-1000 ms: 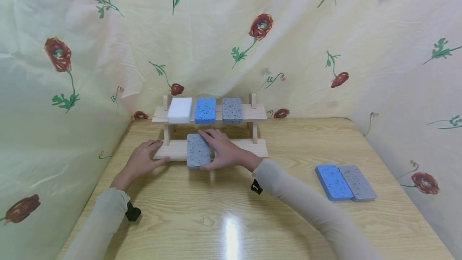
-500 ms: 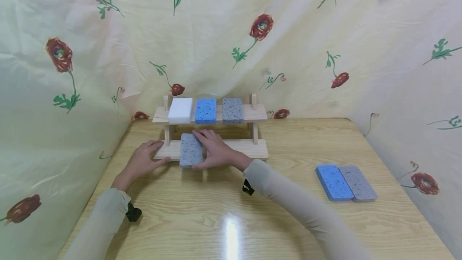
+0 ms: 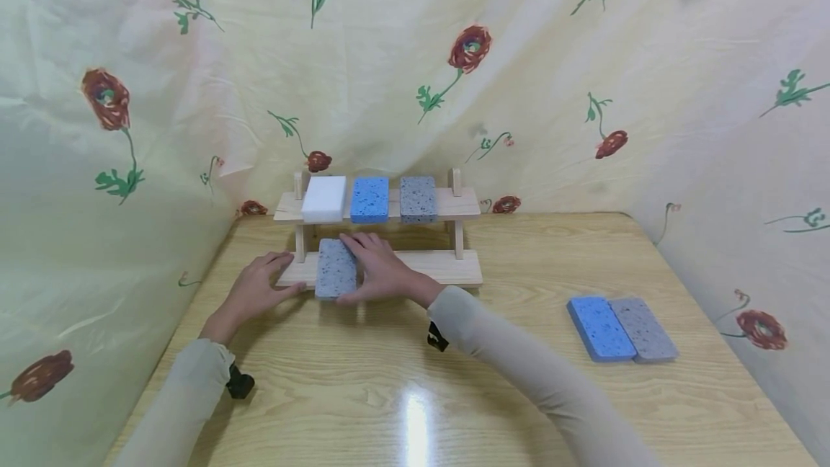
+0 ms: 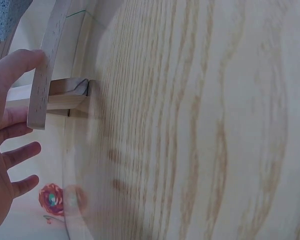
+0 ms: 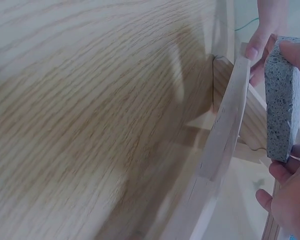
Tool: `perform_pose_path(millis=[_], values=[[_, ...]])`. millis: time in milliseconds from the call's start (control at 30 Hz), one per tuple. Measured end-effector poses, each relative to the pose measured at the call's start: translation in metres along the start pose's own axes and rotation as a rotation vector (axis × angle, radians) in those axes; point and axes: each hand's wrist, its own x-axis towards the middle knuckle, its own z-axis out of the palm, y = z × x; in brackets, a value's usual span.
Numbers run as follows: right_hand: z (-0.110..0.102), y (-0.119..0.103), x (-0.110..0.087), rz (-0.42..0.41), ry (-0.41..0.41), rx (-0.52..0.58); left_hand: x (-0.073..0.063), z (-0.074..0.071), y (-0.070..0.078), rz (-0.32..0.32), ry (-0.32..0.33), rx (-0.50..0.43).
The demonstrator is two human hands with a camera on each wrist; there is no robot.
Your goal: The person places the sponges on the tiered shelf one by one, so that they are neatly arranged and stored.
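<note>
Works before floral cloth (image 3: 389, 96), at a wood-grain counter (image 3: 532, 258) with a two-tier wooden rack (image 3: 457, 238) near its back edge. Pinches the left end of the lower shelf (image 3: 437, 266) with the left hand (image 3: 255, 287), thumb at the front, fingers towards the back, no sponge in them. Reaches in from the right with the right hand (image 3: 382, 272), fingers parted just to the length of a speckled light-grey sponge (image 3: 334, 269) and gripping its far end, thumb on the near end. Holds that sponge above the left part of the lower shelf, broad face up, near end apparently jutting past the front edge; cannot tell about contact with the wood. Turns on one relation, by judgement: sponge directly left of the right palm, long axis front to back, square across the board, right hand touching, left hand near but apart. Bears on the upper shelf (image 3: 457, 203), left to right, a white sponge (image 3: 323, 197), a blue sponge (image 3: 369, 199) and a darker grey sponge (image 3: 418, 197). Has a second blue sponge (image 3: 601, 328) and a second light-grey sponge (image 3: 643, 328) side by side on the counter, well off to the right.
</note>
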Motion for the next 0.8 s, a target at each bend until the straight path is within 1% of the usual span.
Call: perform_pose_path(millis=[200, 467, 800], values=[[0.001, -0.001, 0.004, 0.015, 0.004, -0.017, 0.0, 0.0, -0.002, 0.011, 0.01, 0.003], [0.004, -0.003, 0.01, 0.02, 0.003, 0.008, 0.0, 0.0, 0.0, 0.006, 0.014, 0.0], [0.009, -0.006, 0.015, 0.017, 0.0, -0.019, -0.001, 0.001, -0.001, 0.01, 0.027, -0.014]])
